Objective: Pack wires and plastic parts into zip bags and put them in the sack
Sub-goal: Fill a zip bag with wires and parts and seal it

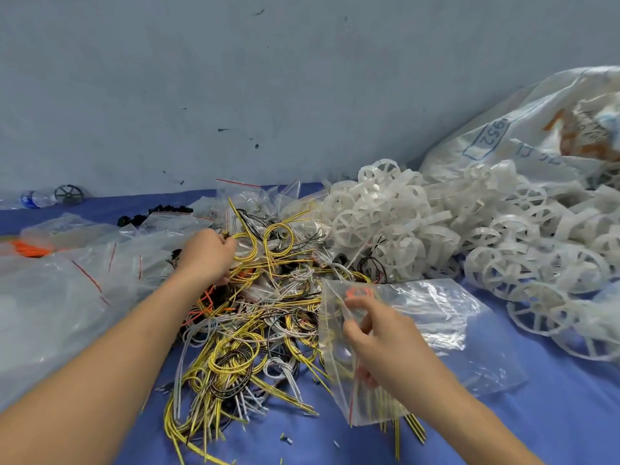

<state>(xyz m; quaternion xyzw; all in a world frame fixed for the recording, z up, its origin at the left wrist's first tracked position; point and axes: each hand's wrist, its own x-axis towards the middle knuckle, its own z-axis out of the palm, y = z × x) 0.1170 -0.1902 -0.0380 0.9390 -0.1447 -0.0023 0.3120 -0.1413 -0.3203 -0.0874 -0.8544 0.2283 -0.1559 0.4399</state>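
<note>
We face a heap of wires, with wheels and a sack to its right.
The wires [255, 323] lie heaped on the sheet [553, 414] right before us, the wall [235, 78] behind. Our left grip [208, 255] closes on wires at the heap's far left side. Our right grip [379, 333] pinches a bag [436, 317] that overlaps the heap's right edge. Right of the wires the wheels [385, 223] are piled, reaching up to the sack [523, 129], which lies far right against the wall. Loose bags [60, 297] lie left of the heap and behind it. A bottle [37, 198] lies far left by the wall, a lone wheel [68, 194] just right of it.
</note>
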